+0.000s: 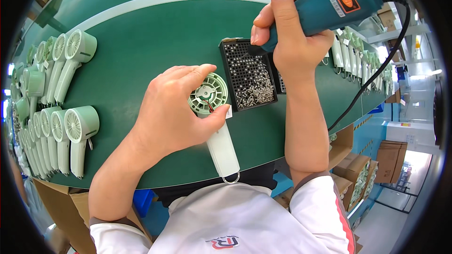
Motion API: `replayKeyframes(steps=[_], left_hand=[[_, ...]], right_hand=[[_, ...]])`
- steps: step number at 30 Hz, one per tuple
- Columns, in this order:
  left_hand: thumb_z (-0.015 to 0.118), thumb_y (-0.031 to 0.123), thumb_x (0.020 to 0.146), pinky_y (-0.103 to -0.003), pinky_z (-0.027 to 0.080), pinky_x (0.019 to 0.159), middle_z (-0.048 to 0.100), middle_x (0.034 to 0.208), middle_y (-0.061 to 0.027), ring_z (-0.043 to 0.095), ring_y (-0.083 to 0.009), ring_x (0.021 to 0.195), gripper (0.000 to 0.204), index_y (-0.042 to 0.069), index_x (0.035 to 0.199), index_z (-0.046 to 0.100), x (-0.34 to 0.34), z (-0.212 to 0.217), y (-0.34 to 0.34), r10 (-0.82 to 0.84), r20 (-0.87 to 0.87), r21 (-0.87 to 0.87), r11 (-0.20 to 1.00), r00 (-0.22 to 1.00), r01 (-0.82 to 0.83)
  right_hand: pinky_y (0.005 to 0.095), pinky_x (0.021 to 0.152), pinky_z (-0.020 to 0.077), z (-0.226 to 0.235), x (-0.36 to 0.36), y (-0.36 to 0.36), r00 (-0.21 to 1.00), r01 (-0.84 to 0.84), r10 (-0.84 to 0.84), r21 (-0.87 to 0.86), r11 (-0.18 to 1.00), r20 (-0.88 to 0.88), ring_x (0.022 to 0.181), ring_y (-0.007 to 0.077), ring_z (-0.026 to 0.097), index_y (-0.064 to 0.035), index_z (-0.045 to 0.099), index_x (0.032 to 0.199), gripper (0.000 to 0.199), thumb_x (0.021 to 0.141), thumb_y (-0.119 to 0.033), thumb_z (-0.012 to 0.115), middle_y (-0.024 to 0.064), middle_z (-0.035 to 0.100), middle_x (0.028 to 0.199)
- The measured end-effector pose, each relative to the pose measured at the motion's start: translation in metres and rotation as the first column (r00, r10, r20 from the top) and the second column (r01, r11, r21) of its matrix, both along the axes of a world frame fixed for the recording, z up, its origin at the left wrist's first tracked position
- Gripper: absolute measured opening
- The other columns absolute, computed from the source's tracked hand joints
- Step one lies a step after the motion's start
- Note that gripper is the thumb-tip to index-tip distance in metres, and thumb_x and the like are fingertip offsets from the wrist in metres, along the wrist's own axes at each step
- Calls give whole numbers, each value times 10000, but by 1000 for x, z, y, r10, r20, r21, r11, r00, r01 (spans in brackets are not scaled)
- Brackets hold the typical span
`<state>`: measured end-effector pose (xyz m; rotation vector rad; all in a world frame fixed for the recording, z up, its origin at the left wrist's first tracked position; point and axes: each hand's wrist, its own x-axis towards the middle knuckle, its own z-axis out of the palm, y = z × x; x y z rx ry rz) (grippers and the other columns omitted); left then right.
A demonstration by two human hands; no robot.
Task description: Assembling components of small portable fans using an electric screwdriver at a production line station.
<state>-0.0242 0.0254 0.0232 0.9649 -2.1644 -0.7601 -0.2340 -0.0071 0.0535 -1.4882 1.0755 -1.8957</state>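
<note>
My left hand (176,106) is closed round the round head of a pale green handheld fan (221,148). The fan's open housing faces up, showing ribs, a hub and a few thin wires; its handle slants toward me and ends in a metal loop. In my right hand (299,35) is a teal electric screwdriver (334,7), gripped by its body, with the dark front end pointing left and down. That tip is over a black screw tray (249,73), where many small screws stand in holes and others lie in a loose heap. The bit itself is hard to make out.
Rows of pale green fans (77,127) stand on the green table (141,42) at the left. More fan parts (348,51) line the right side. A black cord (393,61) hangs from the screwdriver past the right forearm. Cardboard boxes (353,169) sit below the table edge.
</note>
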Motion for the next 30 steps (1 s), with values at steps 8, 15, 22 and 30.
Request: replayKeyframes(steps=[8, 15, 22, 30], left_hand=[[833, 157, 701, -382, 569, 909, 743, 1077, -221, 731, -328, 1001, 552, -60, 1191, 702, 0, 0, 0, -17, -14, 42, 999, 1000, 17], [830, 204, 716, -429, 555, 910, 740, 1052, -233, 707, -374, 1004, 530, -83, 1140, 693, 1, -2, 1, -9, -57, 27, 1000, 998, 11], [829, 178, 710, -397, 566, 917, 743, 1078, -227, 721, -349, 1021, 550, -63, 1186, 698, 1, -3, -1, -17, -34, 22, 1000, 999, 17], [827, 180, 709, -396, 567, 900, 741, 1055, -226, 723, -357, 990, 549, -66, 1182, 696, 2, -2, 0, -15, -45, 29, 999, 999, 16]], right_hand=[[335, 474, 516, 3, 4, 2, 999, 38, -38, 6, 999, -29, 473, 170, 597, 25, 673, 928, 123, 987, -81, 695, 102, 656, 660], [340, 470, 520, 4, 4, 2, 999, 40, -40, 14, 999, -7, 471, 168, 593, 22, 674, 927, 132, 993, -92, 692, 99, 654, 665], [336, 466, 517, 4, 3, 2, 999, 47, -47, 5, 999, -22, 470, 170, 591, 17, 673, 936, 149, 996, -118, 700, 96, 652, 666], [355, 456, 500, 16, 6, 9, 999, 50, -50, -16, 999, 0, 466, 175, 573, 23, 665, 951, 150, 994, -116, 699, 97, 645, 674]])
